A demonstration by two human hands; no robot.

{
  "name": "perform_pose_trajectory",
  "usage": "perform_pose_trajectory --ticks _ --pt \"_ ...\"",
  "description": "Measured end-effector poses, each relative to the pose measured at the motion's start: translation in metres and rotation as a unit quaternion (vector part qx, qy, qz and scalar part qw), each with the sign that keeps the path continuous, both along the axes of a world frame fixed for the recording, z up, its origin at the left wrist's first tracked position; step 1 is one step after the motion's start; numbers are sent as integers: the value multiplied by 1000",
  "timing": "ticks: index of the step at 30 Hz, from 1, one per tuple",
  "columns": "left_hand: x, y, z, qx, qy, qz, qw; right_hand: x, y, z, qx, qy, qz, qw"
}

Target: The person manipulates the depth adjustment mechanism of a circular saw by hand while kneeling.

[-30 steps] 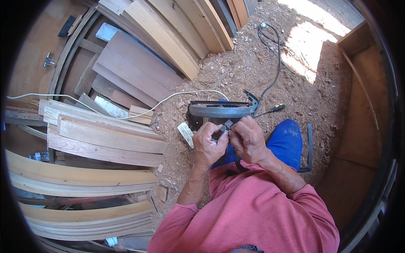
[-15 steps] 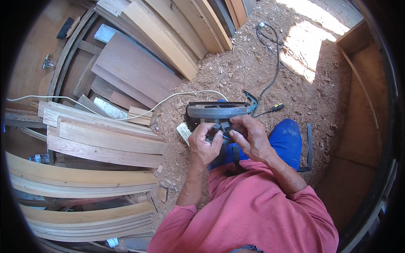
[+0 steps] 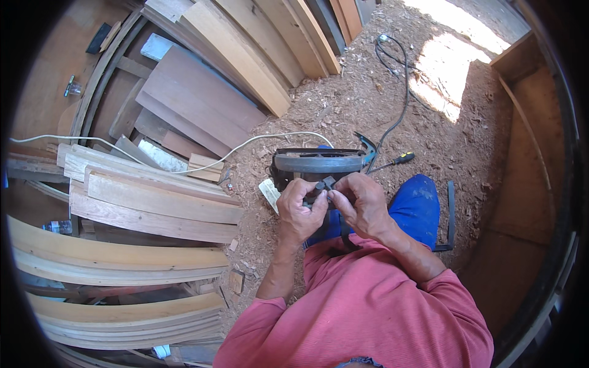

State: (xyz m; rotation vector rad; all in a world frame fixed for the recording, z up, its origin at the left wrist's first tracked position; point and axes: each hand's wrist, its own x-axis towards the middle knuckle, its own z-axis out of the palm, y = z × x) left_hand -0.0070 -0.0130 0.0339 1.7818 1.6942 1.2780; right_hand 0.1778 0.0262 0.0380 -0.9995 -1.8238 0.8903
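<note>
My left hand [image 3: 300, 208] is closed, thumb and fingers pinching a small dark round part [image 3: 319, 186]. Close against it, my right hand [image 3: 367, 205] pinches at a small dark block-shaped part [image 3: 329, 181]; its exact kind is too small to tell. The two sets of fingertips almost meet. Just beyond them, in front of my lap, sits a dark power tool with a curved grey guard [image 3: 319, 162]. My hands hide its near side. A teal hooked tool [image 3: 368, 149] stands at its right end.
A screwdriver with a yellow and black handle [image 3: 403, 157] lies right of the power tool. A black cable [image 3: 404, 101] and a white cord [image 3: 264, 138] cross the shavings-covered ground. Stacked boards [image 3: 153, 202] fill the left. A wooden panel [image 3: 527, 172] curves along the right.
My right fingers have curled in more and shifted slightly, pinching closer to my left fingertips. The small dark parts show a little more between the hands. The power tool stays where it was.
</note>
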Motion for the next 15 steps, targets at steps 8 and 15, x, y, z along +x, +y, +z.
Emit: perform_pose_trajectory --ticks 8,15 --pt "4 2 -3 39 17 -5 999 -6 5 2 76 12 10 997" --pt "5 2 -3 40 14 -4 999 -6 10 0 116 19 40 992"
